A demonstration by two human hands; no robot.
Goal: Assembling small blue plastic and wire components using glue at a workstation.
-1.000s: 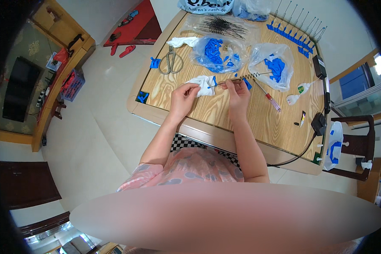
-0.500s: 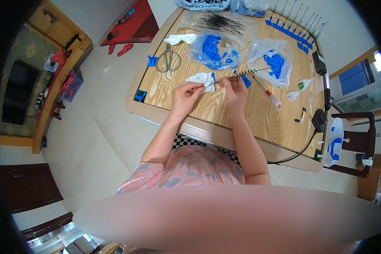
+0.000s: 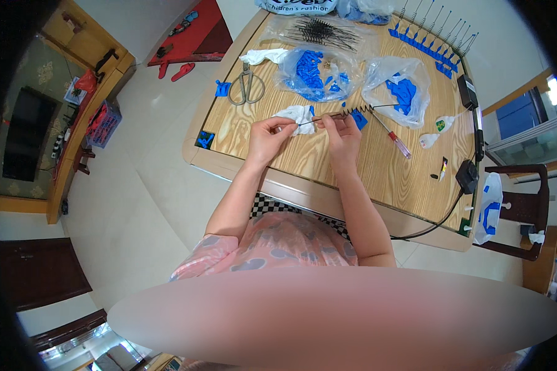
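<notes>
Between my two hands a dark wire with a coiled middle is held nearly level above the table, its straight far end pointing right. The fingers of my left hand pinch its left end. My right hand is closed round the wire just left of the coil. Beneath the wire lies a crumpled white tissue, close to my left fingertips. A blue piece lies under the coil, beside my right fingertips. To the right rests a screwdriver with a clear reddish handle.
Scissors lie at the left of the wooden table. Farther back are a plastic bag of blue pieces, another bag with blue material and a bundle of dark coiled wires. Several upright wires stand along blue tape. A black cable crosses the right edge.
The wire's coiled right part has dipped slightly toward me. My left hand has shifted a little to the left; both hands keep their grip.
</notes>
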